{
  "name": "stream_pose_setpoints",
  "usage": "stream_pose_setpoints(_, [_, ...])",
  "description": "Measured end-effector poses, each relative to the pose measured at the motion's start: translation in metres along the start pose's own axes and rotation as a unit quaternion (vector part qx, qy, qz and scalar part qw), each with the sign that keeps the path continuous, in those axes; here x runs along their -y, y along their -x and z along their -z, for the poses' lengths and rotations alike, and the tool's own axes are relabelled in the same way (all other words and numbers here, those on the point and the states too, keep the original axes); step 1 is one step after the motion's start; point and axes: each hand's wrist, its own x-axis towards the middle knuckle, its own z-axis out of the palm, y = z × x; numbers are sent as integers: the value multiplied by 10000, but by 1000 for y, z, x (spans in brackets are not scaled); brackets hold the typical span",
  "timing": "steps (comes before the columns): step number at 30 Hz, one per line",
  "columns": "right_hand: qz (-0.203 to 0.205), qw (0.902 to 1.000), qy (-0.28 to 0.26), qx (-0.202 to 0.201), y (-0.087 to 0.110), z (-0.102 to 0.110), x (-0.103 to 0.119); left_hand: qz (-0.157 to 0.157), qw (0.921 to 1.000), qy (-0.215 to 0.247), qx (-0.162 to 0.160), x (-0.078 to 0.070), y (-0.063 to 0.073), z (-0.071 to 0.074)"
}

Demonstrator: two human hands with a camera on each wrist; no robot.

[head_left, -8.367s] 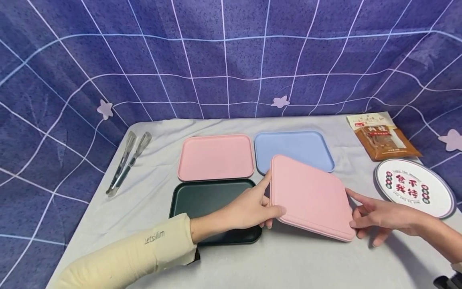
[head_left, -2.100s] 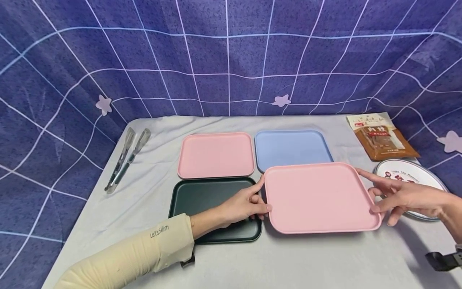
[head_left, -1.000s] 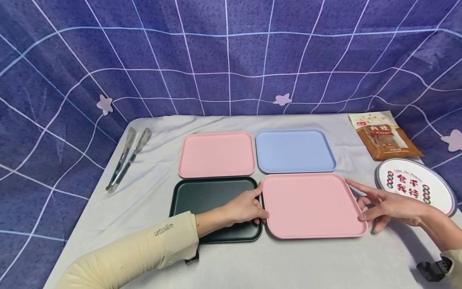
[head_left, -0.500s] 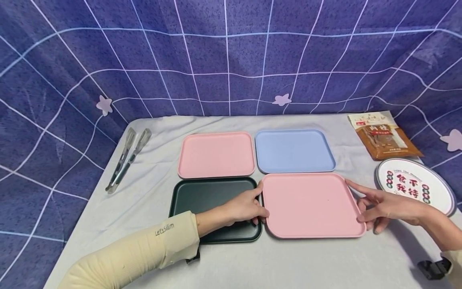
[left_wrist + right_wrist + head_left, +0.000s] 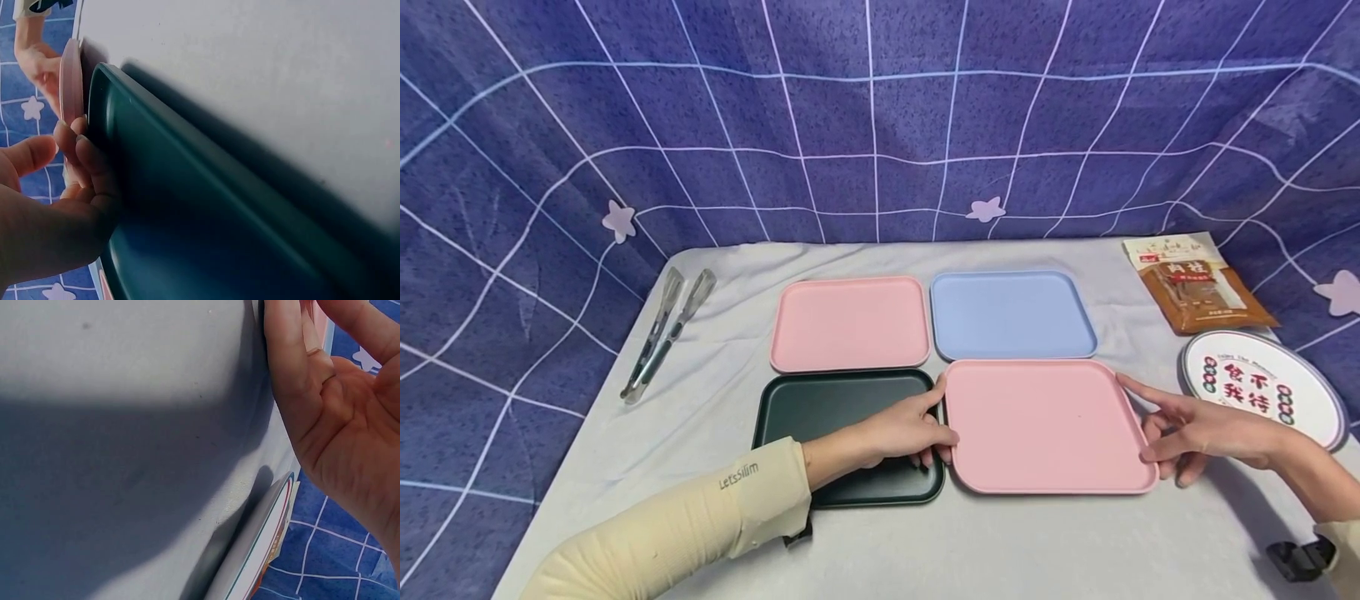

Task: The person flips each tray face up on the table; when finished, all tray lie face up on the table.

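Observation:
A pink tray lies flat at the front right of a two-by-two layout, held at both short sides. My left hand grips its left rim, thumb over the edge and forefinger at the far corner, with the wrist above a dark green tray. On the opposite side my right hand holds the right rim between thumb and fingers. The left wrist view shows curled fingers at the edge of the pink tray. Behind are another pink tray and a blue tray.
Metal tongs lie at the far left of the white cloth. To the right sit an oval white plate with red lettering and a brown food packet. A purple gridded curtain hangs behind.
The front pink tray has gone from tilted in both hands to level, then down beside the green tray, just in front of the blue one. Over the last second it barely moves.

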Motion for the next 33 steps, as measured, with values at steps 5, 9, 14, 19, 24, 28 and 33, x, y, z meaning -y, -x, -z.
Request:
stream_pose_setpoints(5, [-6,10000,15,-18,1,-1,1,33,9999,56,132,2,0,3])
stream_pose_setpoints(9, [-29,10000,71,-22,0,-1,3,98,9998,96,120,2,-1,3])
stream_pose_setpoints(14, [-9,9999,125,-13,0,-2,5,52,9999,110,120,2,-1,3])
stream_pose_setpoints(19, [-23,9999,156,-26,0,-3,5,11,9998,119,139,2,0,3])
stream_pose_setpoints(24, [-59,9998,207,-16,1,-2,6,-2,9998,104,151,1,0,3])
stream_pose_setpoints(28, [-75,9997,228,-9,0,-3,6,35,9998,103,143,1,-1,3])
stream_pose_setpoints(33, [-174,9993,333,-46,0,-2,7,44,9998,91,154,2,-2,4])
